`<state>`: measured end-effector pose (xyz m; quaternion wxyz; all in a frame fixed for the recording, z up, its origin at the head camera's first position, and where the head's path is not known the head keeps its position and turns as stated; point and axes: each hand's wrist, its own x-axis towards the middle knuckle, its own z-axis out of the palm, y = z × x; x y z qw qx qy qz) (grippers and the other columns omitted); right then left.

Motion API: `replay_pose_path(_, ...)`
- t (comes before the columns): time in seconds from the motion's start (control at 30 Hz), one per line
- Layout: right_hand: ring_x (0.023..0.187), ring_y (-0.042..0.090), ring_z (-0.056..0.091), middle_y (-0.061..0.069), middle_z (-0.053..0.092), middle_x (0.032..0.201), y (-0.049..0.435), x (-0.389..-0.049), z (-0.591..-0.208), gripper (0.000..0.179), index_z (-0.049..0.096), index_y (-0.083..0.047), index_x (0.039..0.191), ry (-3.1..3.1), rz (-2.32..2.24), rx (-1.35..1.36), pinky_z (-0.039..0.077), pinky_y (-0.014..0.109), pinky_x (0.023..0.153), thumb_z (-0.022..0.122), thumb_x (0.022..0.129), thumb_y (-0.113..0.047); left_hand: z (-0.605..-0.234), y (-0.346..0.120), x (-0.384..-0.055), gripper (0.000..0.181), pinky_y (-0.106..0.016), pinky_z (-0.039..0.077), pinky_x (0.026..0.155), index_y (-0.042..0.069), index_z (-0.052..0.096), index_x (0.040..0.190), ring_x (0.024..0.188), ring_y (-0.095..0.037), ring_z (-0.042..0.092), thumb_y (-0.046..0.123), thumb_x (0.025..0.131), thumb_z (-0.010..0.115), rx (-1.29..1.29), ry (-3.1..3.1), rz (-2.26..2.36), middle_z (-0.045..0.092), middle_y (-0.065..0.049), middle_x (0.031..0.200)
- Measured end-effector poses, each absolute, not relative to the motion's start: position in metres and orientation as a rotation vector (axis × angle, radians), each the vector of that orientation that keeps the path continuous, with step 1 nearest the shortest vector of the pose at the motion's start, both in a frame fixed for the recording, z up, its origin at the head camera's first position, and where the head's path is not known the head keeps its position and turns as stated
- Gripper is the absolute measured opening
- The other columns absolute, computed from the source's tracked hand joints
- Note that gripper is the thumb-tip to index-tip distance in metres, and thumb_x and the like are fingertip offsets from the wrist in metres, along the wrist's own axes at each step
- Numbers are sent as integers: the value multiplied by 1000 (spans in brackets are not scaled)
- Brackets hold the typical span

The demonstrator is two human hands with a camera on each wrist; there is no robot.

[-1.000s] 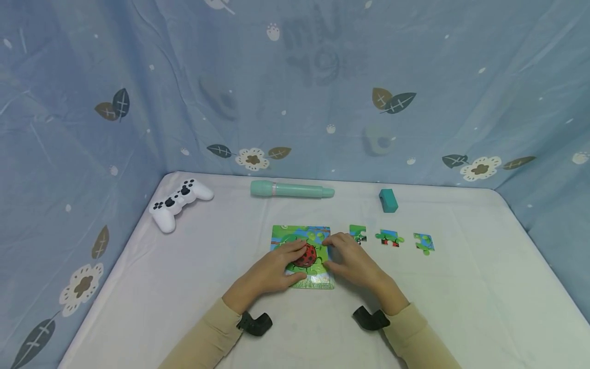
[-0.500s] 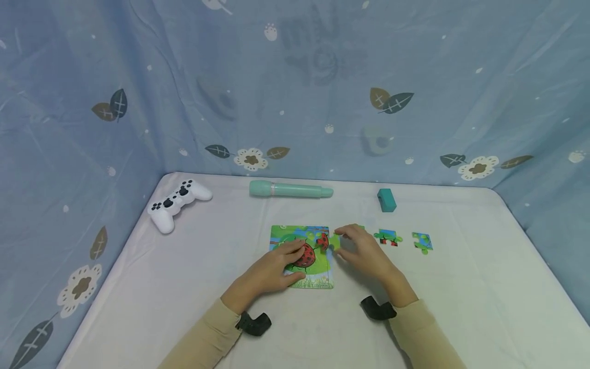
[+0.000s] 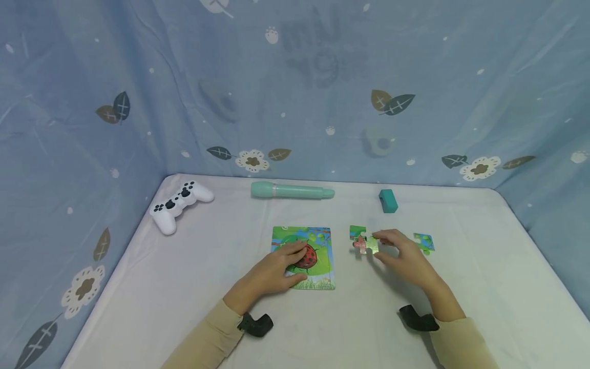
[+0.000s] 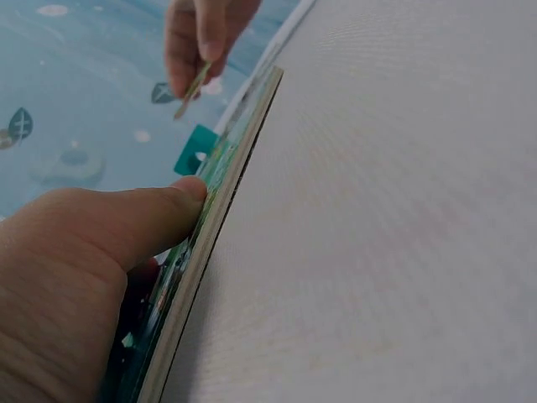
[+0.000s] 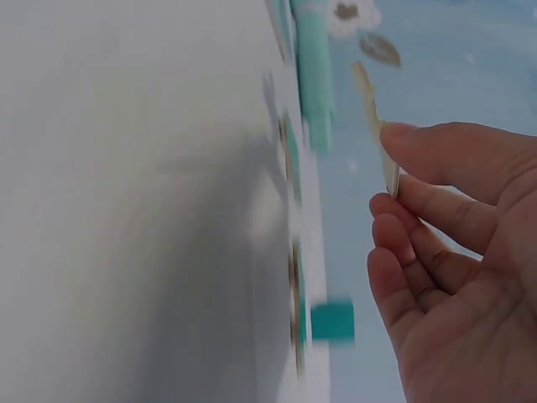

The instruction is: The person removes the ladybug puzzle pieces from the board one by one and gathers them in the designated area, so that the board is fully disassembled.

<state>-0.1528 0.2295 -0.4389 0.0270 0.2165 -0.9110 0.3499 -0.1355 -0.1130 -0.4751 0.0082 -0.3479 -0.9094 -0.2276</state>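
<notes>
My left hand (image 3: pixel 272 269) rests on the ladybug jigsaw puzzle (image 3: pixel 324 279), a square green and blue board, its fingers lying across the ladybug picture. In the left wrist view, the thumb lies along the puzzle's near edge (image 4: pixel 226 201). To the right, my right hand (image 3: pixel 407 261) pinches a jigsaw piece (image 3: pixel 370 245) in red and green between thumb and fingers. The right wrist view shows the held jigsaw piece (image 5: pixel 371 105) edge-on, raised off the table. Behind it lies a loose puzzle piece (image 3: pixel 356 230); another blue-green piece (image 3: pixel 424 240) sits beyond the hand.
A white game controller (image 3: pixel 180 205) lies at the back left of the white-covered table (image 3: pixel 184 287). A mint-green stick-shaped thing (image 3: pixel 295 191) and a small teal block (image 3: pixel 388 201) are along the back. Patterned blue cloth (image 3: pixel 313 92) hangs behind.
My right hand has pulled the jigsaw piece out of the puzzle's right side and carried it right, now covering the middle loose piece. The left hand stays on the puzzle.
</notes>
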Motion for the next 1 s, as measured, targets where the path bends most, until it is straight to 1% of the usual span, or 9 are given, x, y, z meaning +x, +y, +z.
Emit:
replay_pose_path(0.1, 104, 22, 60, 10, 60, 118, 252, -144, -438, 42, 59, -4, 123, -2805, 1014, 611, 51, 23, 87, 72, 82, -7, -476, -113, -135, 66, -38, 42, 107, 1, 47, 138, 138, -25, 37, 42, 89, 63, -1085, -2842, -710, 39, -7, 150)
replay_pose_path(0.23, 102, -5, 51, 13, 60, 117, 283, -133, -437, 44, 59, -4, 123, -2794, 978, 536, 38, 1, 84, 73, 82, -8, -476, -113, -136, 66, -38, 42, 107, 2, 46, 139, 138, -24, 37, 42, 89, 64, -1084, -2843, -713, 39, -7, 150)
replay_pose_path(0.3, 101, -17, 43, 15, 59, 117, 297, -129, -436, 45, 58, -3, 124, -2804, 974, 488, 35, -2, 82, 73, 82, -8, -475, -113, -135, 66, -38, 42, 107, 2, 47, 138, 138, -25, 38, 42, 89, 64, -1086, -2837, -717, 39, -8, 150)
replay_pose_path(0.4, 99, -26, 33, 18, 58, 118, 317, -122, -437, 45, 57, -1, 125, -2838, 966, 408, 31, -4, 80, 73, 83, -10, -476, -112, -135, 66, -39, 42, 106, 1, 48, 138, 137, -25, 38, 42, 89, 64, -1087, -2825, -730, 40, -9, 149)
replay_pose_path(0.7, 98, -30, 30, 20, 52, 122, 351, -112, -453, 46, 54, 3, 126, -2909, 991, 282, 32, -5, 76, 70, 87, -17, -477, -113, -136, 66, -39, 42, 106, 2, 48, 138, 137, -25, 38, 42, 89, 64, -1077, -2825, -759, 40, -8, 149)
replay_pose_path(0.77, 99, -30, 32, 14, 53, 120, 352, -112, -457, 46, 54, 4, 125, -2897, 1032, 290, 34, -6, 78, 70, 86, -15, -477, -113, -136, 66, -39, 42, 106, 2, 47, 138, 137, -25, 38, 43, 89, 64, -1074, -2828, -762, 39, -8, 150)
replay_pose_path(0.83, 100, -30, 34, 0, 53, 121, 354, -112, -461, 45, 54, 5, 125, -2878, 1086, 309, 35, -6, 79, 70, 86, -13, -476, -113, -135, 66, -40, 43, 105, 2, 47, 138, 137, -26, 38, 43, 89, 63, -1077, -2831, -766, 39, -8, 150)
replay_pose_path(0.93, 102, -29, 35, -24, 44, 119, 354, -112, -465, 45, 55, 5, 125, -2845, 1111, 342, 32, -7, 82, 70, 85, -9, -475, -113, -135, 66, -40, 43, 105, 2, 46, 139, 138, -26, 37, 42, 89, 63, -1074, -2840, -764, 38, -8, 150)
replay_pose_path(1.0, 103, -28, 35, -34, 38, 117, 354, -112, -466, 44, 55, 4, 124, -2825, 1111, 367, 29, -7, 83, 70, 85, -8, -475, -113, -136, 66, -39, 43, 105, 2, 46, 139, 138, -25, 37, 42, 89, 63, -1073, -2845, -763, 38, -7, 150)
